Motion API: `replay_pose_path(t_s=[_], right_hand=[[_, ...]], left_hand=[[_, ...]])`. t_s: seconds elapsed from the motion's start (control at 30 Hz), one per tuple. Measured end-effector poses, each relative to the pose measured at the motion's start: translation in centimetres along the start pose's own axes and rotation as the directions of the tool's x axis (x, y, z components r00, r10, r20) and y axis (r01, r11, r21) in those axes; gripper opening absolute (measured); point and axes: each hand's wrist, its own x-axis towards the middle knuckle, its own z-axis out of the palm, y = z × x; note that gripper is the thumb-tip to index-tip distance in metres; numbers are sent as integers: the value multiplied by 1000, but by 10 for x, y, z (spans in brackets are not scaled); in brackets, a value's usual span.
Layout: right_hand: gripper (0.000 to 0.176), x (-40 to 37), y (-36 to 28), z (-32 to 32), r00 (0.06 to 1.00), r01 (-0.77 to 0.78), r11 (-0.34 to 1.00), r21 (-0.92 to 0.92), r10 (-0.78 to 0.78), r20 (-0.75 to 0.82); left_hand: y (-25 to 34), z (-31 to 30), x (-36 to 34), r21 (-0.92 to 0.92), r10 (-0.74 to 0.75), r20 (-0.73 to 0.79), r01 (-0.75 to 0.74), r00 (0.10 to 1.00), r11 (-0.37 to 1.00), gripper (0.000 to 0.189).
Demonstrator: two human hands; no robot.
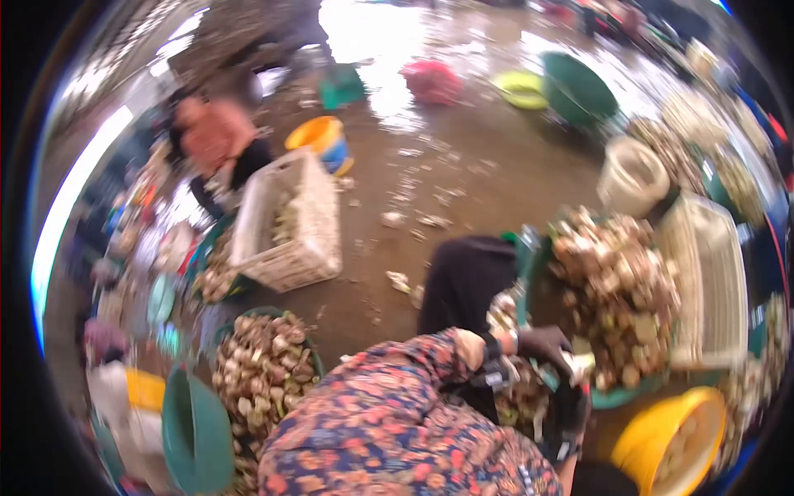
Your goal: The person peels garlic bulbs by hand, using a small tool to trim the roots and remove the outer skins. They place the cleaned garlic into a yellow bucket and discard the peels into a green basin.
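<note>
The picture is blurred. My left hand point(542, 343), in a black glove at the end of a flowered sleeve point(389, 397), reaches to the near rim of a green basin point(616, 398). The basin is heaped with pale brown lumpy pieces point(616, 298). My right hand point(569, 417), also in a black glove, is just below it. A small clump of the same pieces point(519, 398) lies between the two hands. The blur hides what either hand grips. My black-trousered knee point(463, 281) is behind the hands.
Around me are a yellow bucket point(662, 450), a white crate point(711, 281), a second heaped basin point(260, 364) and an upturned white crate point(289, 219). A person in an orange top point(217, 136) crouches at the far left. Scraps litter the wet brown floor point(463, 165).
</note>
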Motion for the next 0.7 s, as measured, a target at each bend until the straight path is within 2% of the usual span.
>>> replay_pose_path(t_s=[0.03,0.07,0.1,0.13,0.17,0.2,0.23,0.27,0.33,0.37,0.4,0.47,0.5,0.53,0.6,0.63,0.67,0.7], right_hand=[[48,2,12,-24,999,1,991,134,-8,53],[50,-3,3,-1,994,-14,998,60,20,-111],[51,-5,3,-9,979,-76,997,17,78,-187],[55,-12,7,-12,984,-71,996,-49,62,-165],[58,-14,0,-1,959,-170,984,54,178,-222],[55,-12,2,3,989,-92,979,181,111,-101],[52,-13,3,-6,978,-116,989,96,131,-161],[49,-10,-1,-15,969,-156,988,5,154,-195],[41,-14,-25,14,903,-202,890,-408,7,-431],[30,-14,-20,10,935,-69,929,-362,-66,-348],[30,-13,-13,1,934,-67,933,-353,-66,-352],[25,-6,-3,-18,974,-15,864,-503,-102,-204],[27,-6,-8,-13,984,89,840,-535,-156,-81],[27,-8,-11,-10,983,89,841,-534,-160,-88],[27,-15,-21,1,972,84,824,-560,-191,-137],[31,-17,-31,3,984,120,796,-594,-175,-36],[31,-17,-29,-2,983,125,797,-591,-181,-36],[34,-18,-29,-3,981,171,831,-529,-195,11]], left_hand=[[6,4,-2,118,137,-59,-129,989,985,47],[23,12,-8,20,102,-91,-100,991,995,48],[21,24,-4,-16,131,-117,-133,984,991,51],[22,33,-3,-12,149,-122,-151,981,988,52],[15,34,6,169,118,-20,-113,993,979,56],[1,40,14,96,287,-56,-281,956,955,67],[4,41,11,321,278,-139,-223,950,921,72],[15,38,11,542,310,-238,-139,920,829,77],[32,33,12,726,451,-159,-206,878,656,80],[33,28,11,775,502,-27,-299,864,557,61],[29,28,9,775,496,-17,-302,868,555,61],[9,27,13,478,211,68,-218,975,851,34],[7,29,15,504,239,-4,-204,971,839,16],[1,30,17,503,238,3,-208,971,839,16],[-5,30,17,107,24,-108,-13,994,994,15],[-4,29,15,118,-40,-99,51,994,992,17],[-5,28,16,124,-38,-95,50,995,991,17],[-5,27,15,-15,-71,-61,70,996,997,18]])
